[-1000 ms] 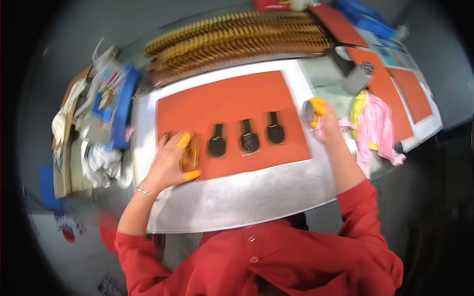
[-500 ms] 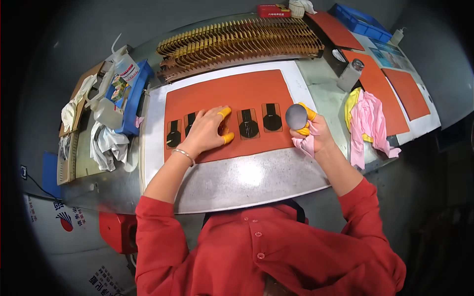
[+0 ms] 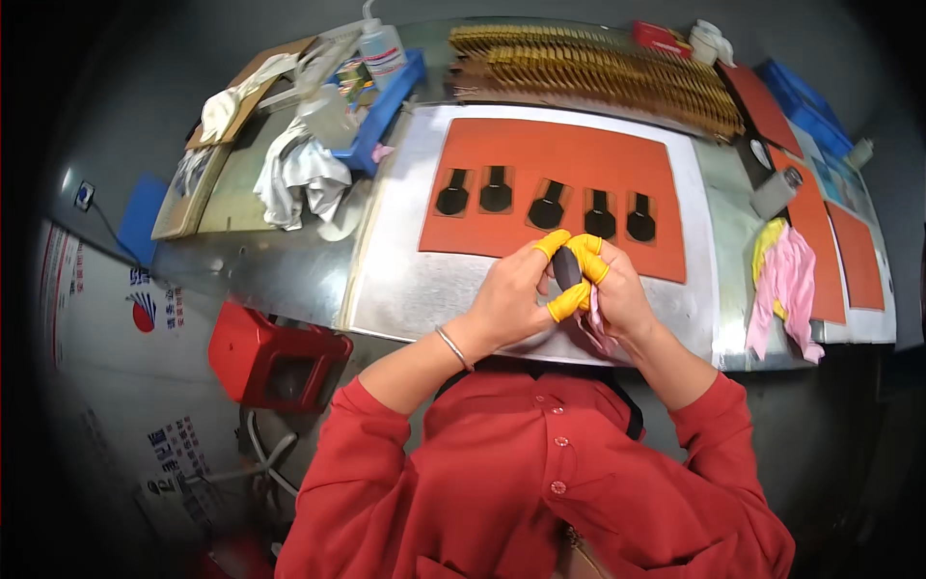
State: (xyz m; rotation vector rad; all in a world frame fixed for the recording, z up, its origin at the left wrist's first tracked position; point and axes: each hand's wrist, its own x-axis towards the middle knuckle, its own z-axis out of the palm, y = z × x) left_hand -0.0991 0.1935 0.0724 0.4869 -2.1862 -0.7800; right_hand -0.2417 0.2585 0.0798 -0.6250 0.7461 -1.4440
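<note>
Close in front of me, both hands meet around a dark grey round disc [image 3: 566, 270], tilted nearly edge-on. My left hand [image 3: 509, 294] pinches its left side with yellow-covered thumb and finger. My right hand [image 3: 622, 294], also wearing yellow finger cots, grips the right side. A strip of pink cloth [image 3: 596, 333] hangs from the right hand. Just beyond lies an orange mat [image 3: 540, 140] bearing several thin rectangular plates with black paddle-shaped marks; the middle plate [image 3: 547, 205] is closest to my fingertips.
At the back stands a long rack [image 3: 598, 77] of brownish slotted pieces. On the left are a blue tray [image 3: 391, 111] with bottles and a white cloth [image 3: 299, 179]. Pink cloth [image 3: 786, 280] and a grey-capped bottle [image 3: 776, 191] lie right. A red stool [image 3: 275, 352] stands below the table.
My left hand has left the plates and come to the disc, which has turned from face-on to edge-on. Another plate shows where that hand was. The whole view has shifted.
</note>
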